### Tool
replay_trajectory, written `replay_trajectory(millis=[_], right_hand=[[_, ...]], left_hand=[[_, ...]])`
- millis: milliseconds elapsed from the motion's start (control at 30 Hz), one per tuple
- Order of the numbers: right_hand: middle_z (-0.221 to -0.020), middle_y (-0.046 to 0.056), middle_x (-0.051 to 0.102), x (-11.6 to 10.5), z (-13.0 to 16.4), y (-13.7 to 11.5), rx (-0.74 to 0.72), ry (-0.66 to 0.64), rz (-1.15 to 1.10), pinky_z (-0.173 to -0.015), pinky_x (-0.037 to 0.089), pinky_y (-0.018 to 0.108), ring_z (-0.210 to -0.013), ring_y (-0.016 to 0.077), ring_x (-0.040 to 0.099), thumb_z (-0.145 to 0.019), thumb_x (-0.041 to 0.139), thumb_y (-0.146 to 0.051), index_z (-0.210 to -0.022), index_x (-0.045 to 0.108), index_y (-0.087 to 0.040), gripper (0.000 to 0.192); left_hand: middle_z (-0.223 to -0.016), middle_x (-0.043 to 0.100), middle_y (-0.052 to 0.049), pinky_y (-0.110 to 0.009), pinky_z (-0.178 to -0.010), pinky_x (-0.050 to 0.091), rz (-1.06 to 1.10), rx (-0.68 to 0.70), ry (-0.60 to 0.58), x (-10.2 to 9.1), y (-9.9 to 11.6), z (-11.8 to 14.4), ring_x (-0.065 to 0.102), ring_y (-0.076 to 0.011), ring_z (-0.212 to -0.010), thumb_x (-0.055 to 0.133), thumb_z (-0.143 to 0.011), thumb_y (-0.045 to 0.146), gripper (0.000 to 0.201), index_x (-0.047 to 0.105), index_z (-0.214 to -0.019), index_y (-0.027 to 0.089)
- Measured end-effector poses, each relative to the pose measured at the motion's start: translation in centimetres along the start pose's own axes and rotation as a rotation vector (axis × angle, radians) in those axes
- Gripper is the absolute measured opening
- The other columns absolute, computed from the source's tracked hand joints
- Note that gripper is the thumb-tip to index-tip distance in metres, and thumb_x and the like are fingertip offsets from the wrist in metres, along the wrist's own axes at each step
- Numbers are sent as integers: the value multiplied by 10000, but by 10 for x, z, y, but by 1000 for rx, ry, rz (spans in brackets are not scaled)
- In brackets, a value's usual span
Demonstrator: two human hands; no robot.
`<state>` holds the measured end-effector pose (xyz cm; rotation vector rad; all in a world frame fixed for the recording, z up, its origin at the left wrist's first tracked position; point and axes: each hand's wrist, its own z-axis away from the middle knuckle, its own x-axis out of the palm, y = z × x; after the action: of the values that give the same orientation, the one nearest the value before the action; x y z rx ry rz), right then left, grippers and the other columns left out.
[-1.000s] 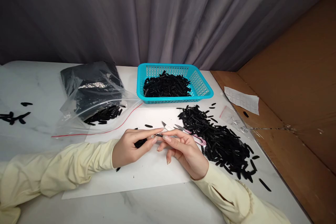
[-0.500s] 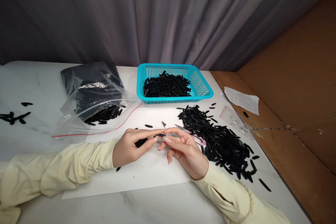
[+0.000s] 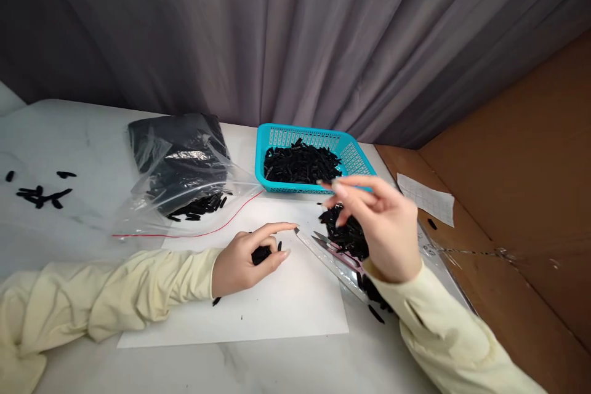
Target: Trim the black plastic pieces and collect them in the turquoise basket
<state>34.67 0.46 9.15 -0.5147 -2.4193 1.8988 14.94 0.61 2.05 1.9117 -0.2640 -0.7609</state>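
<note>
The left hand (image 3: 244, 261) rests on the white sheet (image 3: 258, 301), fingers curled around several black pieces (image 3: 261, 253). The right hand (image 3: 383, 221) hovers loosely spread, apparently empty, between the loose pile (image 3: 344, 234) and the blue basket (image 3: 351, 157). Its sleeve could sweep the snips (image 3: 335, 249) or pieces off the tabletop (image 3: 69, 154).

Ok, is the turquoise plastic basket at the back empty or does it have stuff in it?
Partly full. The turquoise plastic basket holds a heap of small black strips that covers its floor and stays below the rim.
</note>
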Motion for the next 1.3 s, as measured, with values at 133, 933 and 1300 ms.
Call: replay_trajectory(millis=[133,933,1300], right_hand=[[-750,35,682,3,-36,-14,-259,-247,477,-598,479,277,-706,177,641,-785,620,-268,-893,614,-187,135],[-562,-19,525,9,60,25,490,-367,-211,-412,336,201,-421,58,424,-772,633,-352,-727,616,-152,206],[-518,-17,556,15,74,52,553,-338,-470,-385,322,203,-398,66,442,-748,657,-366,-716,618,-139,233]], left_hand=[[-529,428,84,-182,-530,351,20,-49,-18,0,3,-1,378,-74,-483,473,-839,194,384,444,-1218,140],[-525,451,75,-190,-553,371,-13,-58,-32,-1,1,-1,380,-80,-468,465,-822,215,400,498,-1216,154],[-639,670,-31,-175,-529,440,-88,37,-39,-2,0,-2,557,-94,-525,510,-829,215,243,683,-967,116]])
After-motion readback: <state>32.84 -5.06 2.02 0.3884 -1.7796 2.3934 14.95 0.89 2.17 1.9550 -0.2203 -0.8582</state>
